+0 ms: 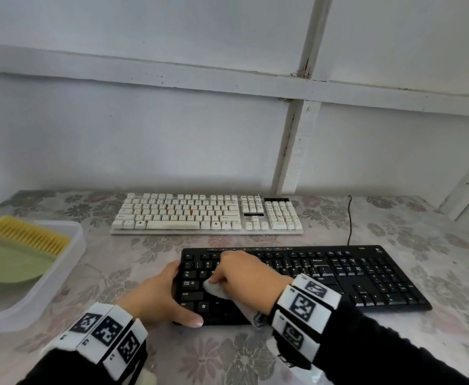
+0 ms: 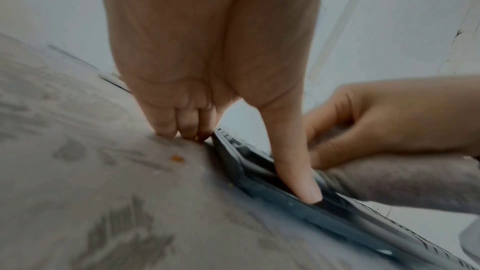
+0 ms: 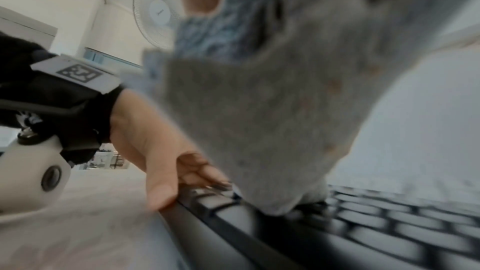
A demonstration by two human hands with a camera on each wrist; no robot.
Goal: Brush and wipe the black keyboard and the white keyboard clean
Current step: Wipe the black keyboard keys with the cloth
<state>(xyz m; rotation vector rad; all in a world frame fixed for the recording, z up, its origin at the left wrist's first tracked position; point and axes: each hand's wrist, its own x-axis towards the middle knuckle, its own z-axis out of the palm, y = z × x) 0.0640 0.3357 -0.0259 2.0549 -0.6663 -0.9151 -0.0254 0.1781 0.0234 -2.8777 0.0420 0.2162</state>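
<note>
The black keyboard [image 1: 338, 276] lies near me on the flowered tablecloth, and the white keyboard [image 1: 205, 213] lies behind it. My left hand [image 1: 158, 293] grips the black keyboard's left end, thumb [image 2: 298, 174] on the front edge and fingers curled at the side. My right hand [image 1: 244, 273] grips a grey cloth [image 1: 213, 289] and presses it onto the keys at the keyboard's left part. In the right wrist view the cloth [image 3: 259, 110] fills the middle and meets the keys [image 3: 376, 223]. Orange stains show on a few white keys.
A clear plastic tray [image 1: 69, 270] at the left holds a green dustpan [image 1: 8, 262] and a yellow-bristled brush [image 1: 30, 234]. A black cable [image 1: 350, 220] runs from the black keyboard towards the wall. An orange crumb [image 2: 176, 158] lies on the cloth beside my left fingers.
</note>
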